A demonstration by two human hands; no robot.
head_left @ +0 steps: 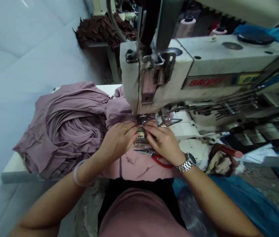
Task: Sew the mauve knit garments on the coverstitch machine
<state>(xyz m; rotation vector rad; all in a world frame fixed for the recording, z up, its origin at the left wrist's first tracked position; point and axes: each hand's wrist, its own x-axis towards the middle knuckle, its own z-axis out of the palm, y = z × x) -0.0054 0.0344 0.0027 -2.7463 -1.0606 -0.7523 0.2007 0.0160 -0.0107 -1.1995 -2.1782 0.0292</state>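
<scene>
My left hand (pixel 119 136) is at the sewing machine's needle area, fingers together and pressed on the edge of a piece of mauve fabric (pixel 119 110). My right hand (pixel 163 140) meets it from the other side, with thumb and fingertips pinched close to the presser foot (pixel 141 119). The fabric edge between the fingertips is mostly hidden. The sewing machine (pixel 159 79) stands over both hands. Just below my right hand lies a pair of red-handled scissors (pixel 160 161), partly covered by it, on a pink cloth (pixel 134 168) at the table's front edge.
To the left, a large heap of mauve fabric pieces (pixel 67 121) covers the table. Brown fabric (pixel 102 31) is piled behind, and thread cones (pixel 187 26) stand at the back. A scrap bundle (pixel 219 159) sits at the right. A tiled wall (pixel 26 65) borders the left side.
</scene>
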